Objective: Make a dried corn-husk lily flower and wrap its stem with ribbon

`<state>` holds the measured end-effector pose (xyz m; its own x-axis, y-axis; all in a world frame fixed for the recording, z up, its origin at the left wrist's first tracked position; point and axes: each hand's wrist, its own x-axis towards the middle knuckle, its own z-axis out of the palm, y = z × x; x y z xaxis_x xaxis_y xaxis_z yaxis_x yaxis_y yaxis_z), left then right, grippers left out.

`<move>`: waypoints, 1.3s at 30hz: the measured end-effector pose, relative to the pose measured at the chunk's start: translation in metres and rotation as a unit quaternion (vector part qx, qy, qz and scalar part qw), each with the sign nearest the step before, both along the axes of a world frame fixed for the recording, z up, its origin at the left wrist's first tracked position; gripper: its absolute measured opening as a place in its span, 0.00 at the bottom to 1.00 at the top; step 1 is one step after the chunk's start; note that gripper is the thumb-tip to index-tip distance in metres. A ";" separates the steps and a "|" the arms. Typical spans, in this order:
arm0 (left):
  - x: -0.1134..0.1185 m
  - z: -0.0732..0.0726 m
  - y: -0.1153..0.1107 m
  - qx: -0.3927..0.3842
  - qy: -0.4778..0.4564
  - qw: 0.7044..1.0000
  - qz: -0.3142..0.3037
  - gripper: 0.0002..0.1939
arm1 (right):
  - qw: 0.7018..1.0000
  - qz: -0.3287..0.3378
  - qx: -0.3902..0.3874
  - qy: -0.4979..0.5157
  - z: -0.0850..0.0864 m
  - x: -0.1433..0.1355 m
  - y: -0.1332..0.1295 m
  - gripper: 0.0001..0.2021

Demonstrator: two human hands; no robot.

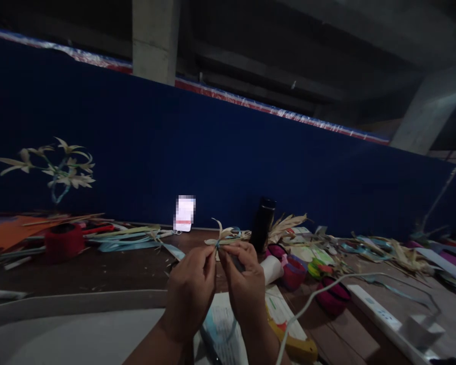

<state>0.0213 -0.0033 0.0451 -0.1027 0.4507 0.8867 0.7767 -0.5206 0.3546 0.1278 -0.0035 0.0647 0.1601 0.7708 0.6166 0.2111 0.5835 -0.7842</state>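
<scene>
A small flower of pale dried husk petals (223, 233) stands up between my fingertips, with a bit of blue wrapping at its base. My left hand (192, 286) is closed in a pinch at the left of that base. From the other side my right hand (247, 279) pinches the same spot with thumb and forefinger. A dark grey patch shows between the right hand's fingers; what it is I cannot make out. Below the hands lie printed paper (226, 324) and a dark-handled tool (210, 347), partly hidden by my wrists.
A lit phone (184, 213) leans against the blue partition (220, 152). Nearby stand a black bottle (263, 223), a white roll (272, 269) and a red tape roll (64, 242). A finished husk-flower spray (61, 167) rises at left. A white cable (315, 294) crosses near a power strip (380, 314).
</scene>
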 end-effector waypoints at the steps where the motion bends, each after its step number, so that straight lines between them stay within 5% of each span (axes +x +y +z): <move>1: 0.000 0.000 0.000 0.002 0.001 1.000 -0.001 0.06 | 1.000 -0.005 0.011 -0.003 0.000 0.001 0.001 0.04; 12: 0.003 -0.004 -0.004 0.029 0.029 0.999 -0.008 0.07 | 0.991 -0.015 0.112 -0.068 -0.001 0.001 -0.006 0.04; 20: 0.002 -0.003 -0.005 0.023 0.029 0.999 -0.001 0.07 | 0.992 -0.016 0.102 -0.067 -0.003 -0.002 -0.006 0.05; 28: -0.001 0.000 -0.007 0.027 0.022 0.999 -0.027 0.07 | 0.997 0.025 0.027 0.072 0.004 -0.011 -0.016 0.07; 39: 0.003 -0.003 -0.005 0.048 0.085 0.994 0.057 0.05 | 0.945 0.154 -0.131 0.259 -0.004 -0.007 0.009 0.16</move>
<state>0.0240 -0.0081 0.0420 0.0073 0.3578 0.9338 0.8768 -0.4514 0.1660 0.1212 0.0051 0.0604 0.1307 0.9452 0.2993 -0.3885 0.3266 -0.8617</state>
